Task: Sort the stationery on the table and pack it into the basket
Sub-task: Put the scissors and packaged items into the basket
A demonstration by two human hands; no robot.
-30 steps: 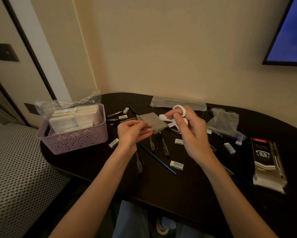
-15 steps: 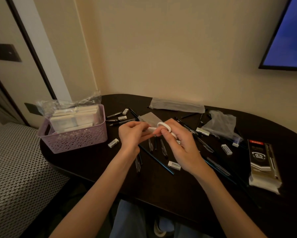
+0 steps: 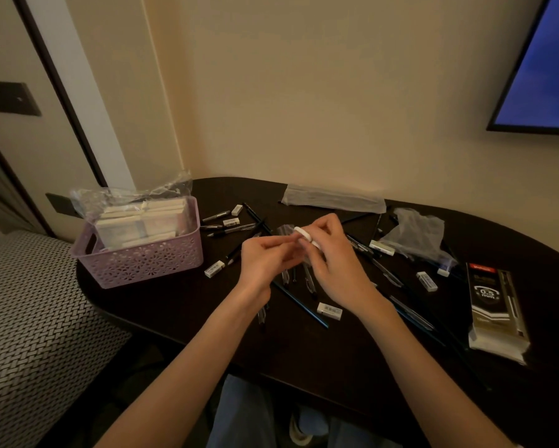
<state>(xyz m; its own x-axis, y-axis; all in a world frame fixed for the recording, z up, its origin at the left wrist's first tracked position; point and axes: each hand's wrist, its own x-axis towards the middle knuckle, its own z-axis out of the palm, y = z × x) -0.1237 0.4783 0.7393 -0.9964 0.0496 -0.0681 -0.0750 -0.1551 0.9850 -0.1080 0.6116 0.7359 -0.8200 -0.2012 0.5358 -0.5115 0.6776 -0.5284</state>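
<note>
My right hand grips small white-handled scissors above the middle of the dark table. My left hand meets it from the left, fingertips pinching the scissors' other end; the blades are hidden between the hands. A lilac basket at the table's left end holds wrapped white pads. Several black pens and pencils lie scattered around the hands, with small white erasers among them.
A boxed pen pack marked 0.5 mm lies at the right. A long clear sleeve and a crumpled plastic bag sit near the wall. A woven seat is at the left. A screen hangs top right.
My right hand brought the scissors down and left from above the table's back to meet my left hand, which now pinches them too.
</note>
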